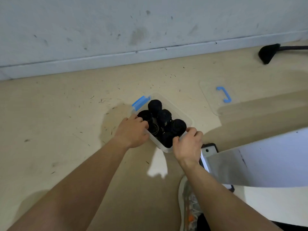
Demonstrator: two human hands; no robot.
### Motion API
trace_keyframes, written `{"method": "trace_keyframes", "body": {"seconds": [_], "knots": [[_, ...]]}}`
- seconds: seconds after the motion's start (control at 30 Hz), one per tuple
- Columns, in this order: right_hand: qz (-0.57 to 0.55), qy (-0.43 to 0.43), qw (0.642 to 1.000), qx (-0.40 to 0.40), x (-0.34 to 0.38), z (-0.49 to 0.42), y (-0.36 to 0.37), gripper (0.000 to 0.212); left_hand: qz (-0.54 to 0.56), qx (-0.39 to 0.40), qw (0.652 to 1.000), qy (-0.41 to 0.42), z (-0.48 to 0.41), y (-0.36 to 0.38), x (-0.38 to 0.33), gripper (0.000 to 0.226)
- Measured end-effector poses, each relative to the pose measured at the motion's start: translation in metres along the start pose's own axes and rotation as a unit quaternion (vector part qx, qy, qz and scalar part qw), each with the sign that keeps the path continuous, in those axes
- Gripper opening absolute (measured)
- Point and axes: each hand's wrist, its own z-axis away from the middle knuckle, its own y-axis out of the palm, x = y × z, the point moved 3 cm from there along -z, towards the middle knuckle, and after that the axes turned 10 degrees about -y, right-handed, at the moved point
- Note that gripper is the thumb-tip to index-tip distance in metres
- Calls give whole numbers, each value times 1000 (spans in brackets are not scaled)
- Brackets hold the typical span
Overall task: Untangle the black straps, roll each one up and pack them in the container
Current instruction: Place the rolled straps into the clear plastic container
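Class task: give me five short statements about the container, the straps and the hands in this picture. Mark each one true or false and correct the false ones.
1. The container stands on the floor. True.
2. The rolled black straps lie on the floor beside the container. False: they sit inside it.
3. The lid is closed on the container. False: it lies on the floor to the right, apart from it.
4. The left hand and the right hand are both at the container's rim. True.
5. The container's clip is red. False: it is blue.
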Motion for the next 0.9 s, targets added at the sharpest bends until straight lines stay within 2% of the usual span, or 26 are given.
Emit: {"method": "trace_keyframes", "body": {"seconds": [0.1, 0.23, 0.37, 0.57, 0.73, 0.9], "knots": [[-43, 30, 996, 78, 6, 23, 15, 51, 6, 20, 1000, -13, 34, 10, 7, 33], [-34, 9, 989, 140, 19, 31, 30, 51, 82, 29, 994, -60, 69, 21, 21, 30], [-27, -39, 979, 199, 40, 29, 36, 62, 143, 43, 981, -121, 91, 23, 39, 26], [-42, -84, 958, 272, 67, 12, 33, 51, 231, 82, 947, -208, 89, 9, 63, 20], [-23, -83, 967, 240, 59, -28, 3, 56, 297, 65, 937, -174, 42, -26, 25, 23], [14, -52, 986, 159, 28, -103, -12, 56, 359, 25, 924, -130, -30, -45, -36, 21]]}}
